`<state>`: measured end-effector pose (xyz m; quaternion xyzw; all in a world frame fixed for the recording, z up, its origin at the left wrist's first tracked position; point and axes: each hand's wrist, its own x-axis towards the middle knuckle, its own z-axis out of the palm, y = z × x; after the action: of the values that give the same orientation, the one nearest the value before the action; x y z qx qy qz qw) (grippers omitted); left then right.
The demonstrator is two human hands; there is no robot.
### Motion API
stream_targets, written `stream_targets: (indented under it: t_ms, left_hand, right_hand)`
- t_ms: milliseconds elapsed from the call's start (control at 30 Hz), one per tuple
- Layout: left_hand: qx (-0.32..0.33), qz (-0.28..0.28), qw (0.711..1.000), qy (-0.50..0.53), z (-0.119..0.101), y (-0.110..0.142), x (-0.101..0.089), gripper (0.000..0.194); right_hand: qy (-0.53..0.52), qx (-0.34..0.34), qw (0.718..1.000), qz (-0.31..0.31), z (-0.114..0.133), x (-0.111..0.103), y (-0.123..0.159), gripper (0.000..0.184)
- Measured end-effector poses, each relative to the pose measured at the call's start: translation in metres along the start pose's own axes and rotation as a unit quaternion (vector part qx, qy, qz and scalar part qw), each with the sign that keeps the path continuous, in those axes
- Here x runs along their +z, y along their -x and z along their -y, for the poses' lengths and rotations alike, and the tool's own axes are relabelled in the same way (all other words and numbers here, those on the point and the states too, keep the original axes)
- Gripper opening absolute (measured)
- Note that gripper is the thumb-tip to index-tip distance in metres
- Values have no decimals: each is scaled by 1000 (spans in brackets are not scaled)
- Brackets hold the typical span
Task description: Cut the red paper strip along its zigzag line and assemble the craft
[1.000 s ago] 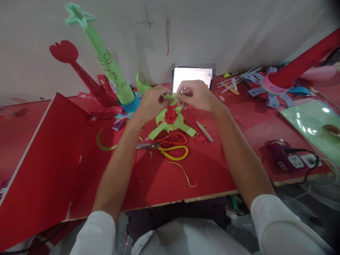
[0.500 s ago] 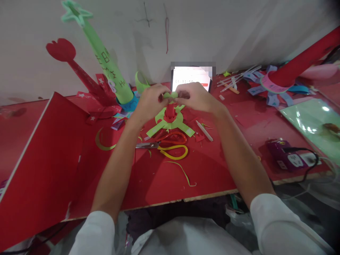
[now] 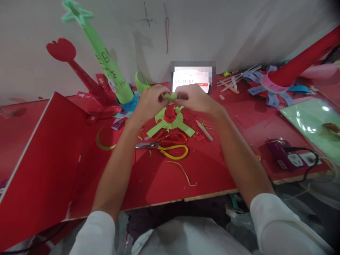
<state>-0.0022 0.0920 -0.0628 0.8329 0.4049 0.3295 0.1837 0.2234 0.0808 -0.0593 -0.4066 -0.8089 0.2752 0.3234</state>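
My left hand (image 3: 149,103) and my right hand (image 3: 196,99) meet at the middle of the red table (image 3: 159,173). Both pinch a small light green paper piece (image 3: 170,95) between their fingertips. Directly under it stands a short red paper roll (image 3: 169,113) on a spread of light green paper strips (image 3: 172,124). Scissors with one orange and one yellow handle (image 3: 170,145) lie just in front of the strips, blades pointing left.
A lit phone (image 3: 191,80) leans against the wall behind my hands. A green paper tube with a star top (image 3: 106,63) and a red paper flower stem (image 3: 77,71) rise at the back left. A red tube (image 3: 300,63) with paper tags, a green sheet (image 3: 313,124) and a purple power strip (image 3: 288,159) lie to the right. A large red board (image 3: 39,166) tilts at the left.
Both hands have lowered slightly toward the red roll, keeping hold of the green piece. My right fingers have closed in over it. The view shifted a little.
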Motion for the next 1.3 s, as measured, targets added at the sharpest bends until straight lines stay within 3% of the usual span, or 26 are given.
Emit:
stream_targets:
  t_ms: [333,667,1167,1300]
  left_hand:
    - [19,-26,999,0,-6,2,-3,13]
    - [15,8,997,-77,-6,3,0,7]
    - [16,-40,996,-82,-12,2,-5,23]
    - [22,-64,994,-88,-13,2,-7,18]
  right_hand:
    - [-24,14,999,-36,8,-5,2,26]
    - [52,11,998,21,3,-3,1,26]
    - [58,-10,998,-7,9,-9,3,32]
    - [57,-15,998,-30,14,-8,3,28]
